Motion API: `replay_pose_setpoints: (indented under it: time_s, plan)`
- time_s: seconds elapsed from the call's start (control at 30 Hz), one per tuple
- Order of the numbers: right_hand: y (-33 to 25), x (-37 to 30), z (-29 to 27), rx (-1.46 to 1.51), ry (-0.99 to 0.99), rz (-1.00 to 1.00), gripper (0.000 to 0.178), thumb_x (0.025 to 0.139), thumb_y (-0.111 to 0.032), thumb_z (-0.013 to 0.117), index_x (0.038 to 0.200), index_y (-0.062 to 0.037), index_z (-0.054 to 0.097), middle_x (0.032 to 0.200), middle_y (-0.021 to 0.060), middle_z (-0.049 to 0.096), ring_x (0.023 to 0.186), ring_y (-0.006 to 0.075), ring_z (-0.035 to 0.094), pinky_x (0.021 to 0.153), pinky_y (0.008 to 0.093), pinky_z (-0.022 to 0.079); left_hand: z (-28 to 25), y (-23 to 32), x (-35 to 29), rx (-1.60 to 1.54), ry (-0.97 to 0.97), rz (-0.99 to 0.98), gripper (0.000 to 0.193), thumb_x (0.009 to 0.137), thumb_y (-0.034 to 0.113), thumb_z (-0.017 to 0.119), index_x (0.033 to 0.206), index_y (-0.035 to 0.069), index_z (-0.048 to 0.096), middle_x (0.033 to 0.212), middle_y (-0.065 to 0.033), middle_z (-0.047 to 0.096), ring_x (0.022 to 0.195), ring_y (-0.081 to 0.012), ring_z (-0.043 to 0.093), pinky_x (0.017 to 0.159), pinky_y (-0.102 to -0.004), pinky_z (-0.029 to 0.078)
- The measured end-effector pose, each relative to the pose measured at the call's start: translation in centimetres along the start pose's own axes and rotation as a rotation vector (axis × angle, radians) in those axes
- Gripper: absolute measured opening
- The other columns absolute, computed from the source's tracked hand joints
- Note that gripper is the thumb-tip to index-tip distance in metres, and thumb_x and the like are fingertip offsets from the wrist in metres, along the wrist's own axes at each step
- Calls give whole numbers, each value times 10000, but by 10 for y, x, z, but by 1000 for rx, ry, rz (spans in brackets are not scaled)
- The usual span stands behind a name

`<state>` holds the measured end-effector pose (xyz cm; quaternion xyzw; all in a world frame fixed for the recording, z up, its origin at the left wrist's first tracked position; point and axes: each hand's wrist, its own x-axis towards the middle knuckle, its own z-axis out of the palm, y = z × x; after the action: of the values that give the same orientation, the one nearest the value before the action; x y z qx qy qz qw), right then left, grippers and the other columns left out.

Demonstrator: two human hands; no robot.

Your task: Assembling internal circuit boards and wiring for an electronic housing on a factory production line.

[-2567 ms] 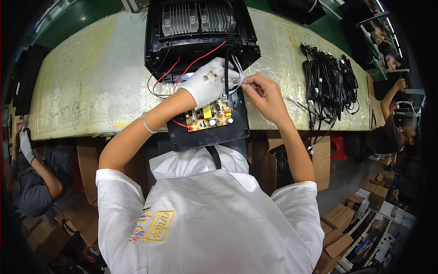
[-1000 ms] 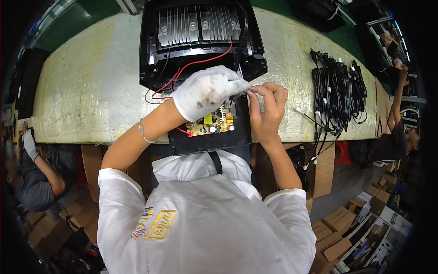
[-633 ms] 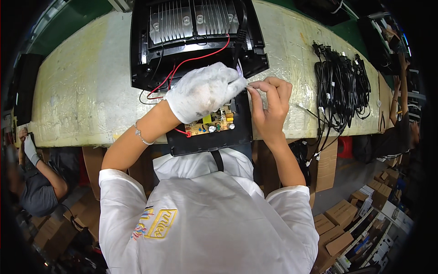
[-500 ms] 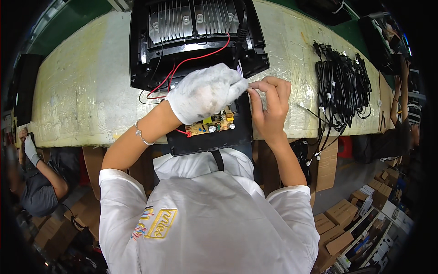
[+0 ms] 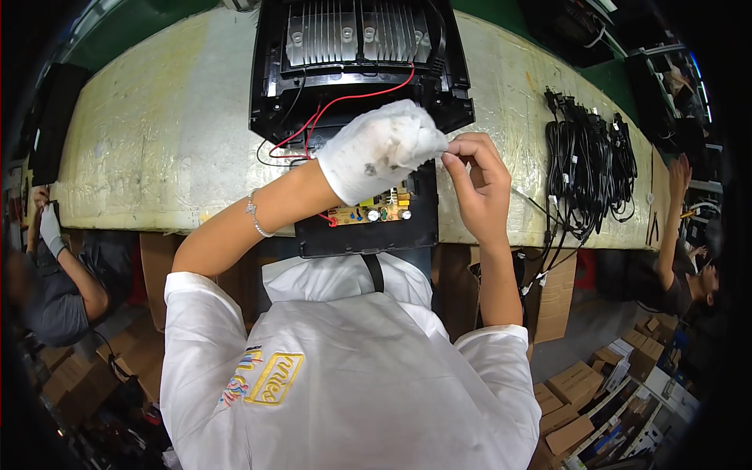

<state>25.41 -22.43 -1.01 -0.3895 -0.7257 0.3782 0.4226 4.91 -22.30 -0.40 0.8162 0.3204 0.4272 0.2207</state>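
My left hand (image 5: pixel 384 150), in a soiled white glove, is closed above a circuit board (image 5: pixel 356 215), its fingertips out of sight. Just to its right my bare right hand (image 5: pixel 483 180) pinches with thumb and forefinger, almost touching the glove. What either hand holds is too small or hidden to make out. The board sits in a black plastic panel (image 5: pixel 368 243) at the table's near edge. Beyond it lies an open black housing (image 5: pixel 274 102) with a finned metal heat sink (image 5: pixel 337 39). A red wire (image 5: pixel 356 95) curves from the housing behind my left hand.
A bundle of black power cords (image 5: pixel 591 164) lies on the right of the film-covered table (image 5: pixel 157 141), some hanging over its near edge. A co-worker's gloved hand (image 5: pixel 51 229) shows at far left; another co-worker's arm (image 5: pixel 672 219) is raised at far right. Cardboard boxes (image 5: pixel 576 384) stand lower right.
Both my hands have shifted slightly right, still close together. The black housing also appears farther right. The co-worker's arm at far right has changed position.
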Motion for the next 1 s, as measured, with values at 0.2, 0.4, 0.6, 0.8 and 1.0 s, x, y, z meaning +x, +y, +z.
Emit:
replay_pose_setpoints:
  time_s: [0.2, 0.4, 0.6, 0.8, 1.0]
  plan:
    - [-5, -2, -2, -248, 99, -98, 70, 834, 34, 684, 897, 8, 667, 902, 62, 604, 829, 149, 549, 715, 255, 417, 12, 4, 4, 221, 122, 54, 206, 737, 49, 721, 917, 93, 634, 907, -74, 581, 857, -272, 587, 752, -352, 511]
    - [1, -11, -11, -401, 205, -127, 68, 825, 13, 698, 888, -12, 691, 886, 78, 625, 825, 186, 581, 703, 277, 438, 4, 0, -2, 328, 74, -46, 222, 722, 64, 717, 918, 70, 613, 896, -88, 589, 865, -291, 601, 746, -359, 519]
    - [7, -8, -18, -479, 116, -152, 81, 819, 7, 698, 896, -18, 692, 890, 93, 649, 824, 220, 595, 706, 290, 455, 4, 4, -2, -235, 75, -724, 441, 776, 172, 759, 1106, 21, 509, 902, -90, 627, 893, -190, 647, 817, -307, 540]
    - [0, 19, -14, -525, -164, -293, 91, 785, 10, 700, 829, -12, 624, 769, 95, 586, 754, 252, 551, 664, 343, 444, 16, 1, 14, -192, 58, -811, 430, 731, 332, 784, 884, 8, 546, 807, -63, 559, 733, -145, 532, 686, -281, 474]
    - [-7, 47, -42, -797, -483, -637, 224, 702, -13, 708, 695, -51, 487, 645, 69, 468, 683, 252, 500, 641, 381, 420, 8, 9, 17, -266, 48, -859, 381, 728, 276, 772, 851, 17, 520, 773, -59, 554, 704, -136, 525, 669, -286, 477]
